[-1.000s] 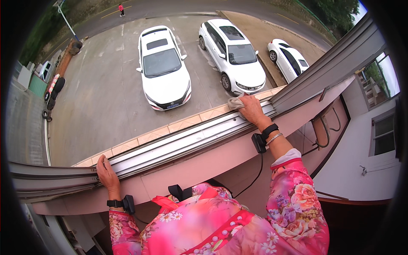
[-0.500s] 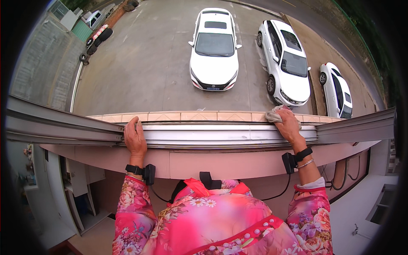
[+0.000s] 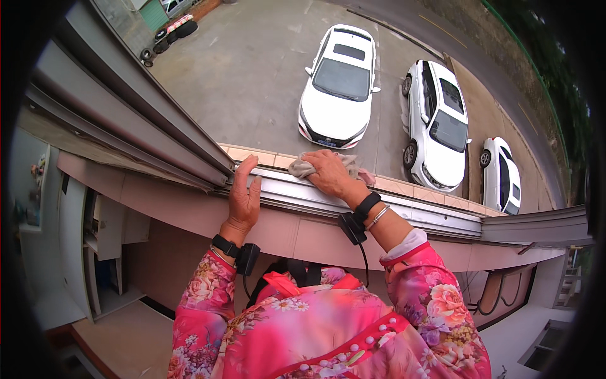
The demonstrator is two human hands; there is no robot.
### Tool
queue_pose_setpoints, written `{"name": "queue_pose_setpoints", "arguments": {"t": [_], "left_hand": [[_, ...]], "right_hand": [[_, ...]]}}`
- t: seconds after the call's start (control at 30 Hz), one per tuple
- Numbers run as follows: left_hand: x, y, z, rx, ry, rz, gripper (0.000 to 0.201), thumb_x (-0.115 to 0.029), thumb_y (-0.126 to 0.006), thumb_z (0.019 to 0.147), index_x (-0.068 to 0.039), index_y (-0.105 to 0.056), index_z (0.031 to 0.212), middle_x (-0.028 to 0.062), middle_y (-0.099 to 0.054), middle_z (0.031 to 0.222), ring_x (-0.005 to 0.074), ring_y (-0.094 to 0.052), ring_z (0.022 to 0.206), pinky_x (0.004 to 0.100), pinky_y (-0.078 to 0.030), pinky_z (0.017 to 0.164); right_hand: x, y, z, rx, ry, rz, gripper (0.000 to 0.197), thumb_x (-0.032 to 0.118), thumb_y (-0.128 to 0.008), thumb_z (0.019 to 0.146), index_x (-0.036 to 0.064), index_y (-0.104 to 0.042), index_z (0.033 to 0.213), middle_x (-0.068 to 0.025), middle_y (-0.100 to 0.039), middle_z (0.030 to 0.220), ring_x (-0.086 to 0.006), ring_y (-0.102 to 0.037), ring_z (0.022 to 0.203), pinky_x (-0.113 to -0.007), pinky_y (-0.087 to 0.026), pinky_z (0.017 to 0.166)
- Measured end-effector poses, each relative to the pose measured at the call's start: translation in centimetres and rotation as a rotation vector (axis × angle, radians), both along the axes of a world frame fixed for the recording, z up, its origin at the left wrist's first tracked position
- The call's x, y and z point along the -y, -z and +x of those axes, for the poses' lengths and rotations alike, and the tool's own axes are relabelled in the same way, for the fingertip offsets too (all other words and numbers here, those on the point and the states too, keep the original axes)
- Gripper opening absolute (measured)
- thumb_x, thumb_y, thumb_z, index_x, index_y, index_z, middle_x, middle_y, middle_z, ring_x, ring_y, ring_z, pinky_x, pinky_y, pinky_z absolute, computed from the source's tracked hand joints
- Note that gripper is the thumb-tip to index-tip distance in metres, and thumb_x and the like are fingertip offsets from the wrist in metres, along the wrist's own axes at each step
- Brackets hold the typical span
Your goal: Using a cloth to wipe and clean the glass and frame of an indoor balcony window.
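A crumpled greyish-beige cloth (image 3: 303, 167) is bunched under my right hand (image 3: 331, 174), whose fingers press it onto the outer side of the silvery window track (image 3: 284, 188), by the tiled ledge (image 3: 404, 186). Some of the cloth sticks out past the hand on both sides. My left hand (image 3: 242, 201) rests upright at the left end of the track, beside the window frame (image 3: 189, 136). Its fingers are stretched out, the thumb stands apart, and it holds nothing.
A pink inner sill (image 3: 315, 235) runs below the track. Another frame part (image 3: 536, 222) bounds the opening on the right. Outside and below, white cars (image 3: 341, 88) stand on a paved yard. A white cabinet (image 3: 117, 221) is indoors at the left.
My right hand has slid the cloth leftward along the track, from the right end to near my left hand. The left hand stays at the left end; the view has turned and shifted left.
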State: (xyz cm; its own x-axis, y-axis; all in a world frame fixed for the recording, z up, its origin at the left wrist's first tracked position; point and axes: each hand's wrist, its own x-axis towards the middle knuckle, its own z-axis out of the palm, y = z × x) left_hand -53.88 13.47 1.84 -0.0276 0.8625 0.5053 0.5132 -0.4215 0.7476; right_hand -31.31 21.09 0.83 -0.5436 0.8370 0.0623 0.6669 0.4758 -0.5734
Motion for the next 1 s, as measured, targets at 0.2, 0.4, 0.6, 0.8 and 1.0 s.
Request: {"name": "queue_pose_setpoints", "arguments": {"t": [0.2,0.4,0.6,0.8,1.0], "left_hand": [[2.0,2.0,-1.9,0.023,0.086,-0.038,0.032,-0.006,-0.049,0.091,0.002,-0.050,0.122,0.0175,-0.054,0.122,0.0305,-0.051,0.118,0.0359,-0.036,0.102],[2.7,1.7,-2.7,0.013,0.046,-0.040,0.029,-0.004,-0.049,0.091,0.002,-0.051,0.119,0.0179,-0.055,0.120,0.0300,-0.052,0.114,0.0360,-0.039,0.099],[1.4,1.0,-2.5,-0.158,0.148,0.048,0.029,-0.006,-0.052,0.089,0.002,-0.051,0.118,0.0190,-0.054,0.118,0.0336,-0.052,0.112,0.0383,-0.040,0.098],[-1.0,1.3,-2.6,-0.371,0.226,0.080,0.031,-0.004,-0.055,0.085,0.001,-0.052,0.116,0.0196,-0.054,0.119,0.0364,-0.050,0.114,0.0412,-0.040,0.098],[-2.0,2.5,-2.8,-0.456,0.149,0.123,0.038,-0.005,-0.058,0.083,0.001,-0.049,0.120,0.0195,-0.052,0.122,0.0371,-0.048,0.116,0.0422,-0.038,0.100]], "right_hand": [[-6.5,2.5,-4.7,-0.232,-0.028,-0.224,0.032,0.006,-0.058,0.073,0.0061,-0.064,0.105,-0.0141,-0.063,0.107,-0.0323,-0.051,0.111,-0.037,-0.038,0.096],[-2.8,1.5,-8.2,-0.157,-0.195,-0.006,0.039,0.007,-0.057,0.073,0.0103,-0.061,0.112,-0.0124,-0.060,0.113,-0.0325,-0.049,0.112,-0.042,-0.036,0.097],[0.8,1.3,-6.2,-0.075,-0.082,0.118,0.041,0.013,-0.060,0.071,0.0136,-0.059,0.112,-0.0081,-0.058,0.114,-0.0304,-0.048,0.111,-0.043,-0.036,0.092],[6.2,-1.2,6.7,0.002,0.059,0.116,0.047,0.003,-0.065,0.068,0.0158,-0.062,0.113,-0.0058,-0.056,0.121,-0.0283,-0.045,0.119,-0.043,-0.031,0.101],[12.0,-1.1,24.6,0.103,0.341,0.196,0.042,0.004,-0.067,0.065,0.0129,-0.063,0.106,-0.0041,-0.058,0.114,-0.0273,-0.048,0.113,-0.041,-0.032,0.099]]}}
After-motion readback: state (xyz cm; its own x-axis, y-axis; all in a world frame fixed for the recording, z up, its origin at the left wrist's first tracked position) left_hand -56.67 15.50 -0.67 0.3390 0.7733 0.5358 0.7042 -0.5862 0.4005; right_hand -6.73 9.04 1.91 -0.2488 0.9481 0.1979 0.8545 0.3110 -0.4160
